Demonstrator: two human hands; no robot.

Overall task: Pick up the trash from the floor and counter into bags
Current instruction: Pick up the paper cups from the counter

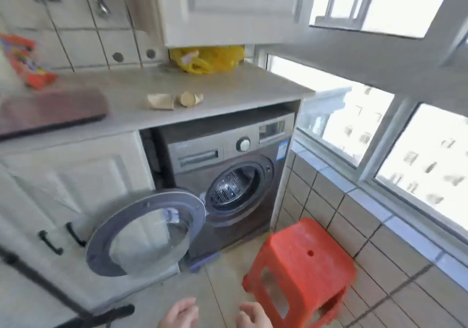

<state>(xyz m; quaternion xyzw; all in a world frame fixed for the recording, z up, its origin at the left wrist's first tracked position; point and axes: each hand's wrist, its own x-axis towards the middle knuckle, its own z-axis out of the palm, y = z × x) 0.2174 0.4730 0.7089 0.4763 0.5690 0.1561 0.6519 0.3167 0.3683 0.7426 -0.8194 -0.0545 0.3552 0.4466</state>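
Fingers of the left hand and right hand, loosely spread and holding nothing, low over the floor; two crumpled paper cups lie side by side on the tabletop, well ahead and above, slightly nearer the left hand.

Tight spot here. The washing machine door hangs wide open to the left, jutting out over the floor in front of the lower cabinet. A red plastic stool stands near right, beside the tiled wall, so only a narrow strip of floor runs between door and stool toward the machine. Up on the counter there's open surface around the two crushed paper cups; a yellow bag fills the far gap under the upper cabinet, and a dark board takes the left end.
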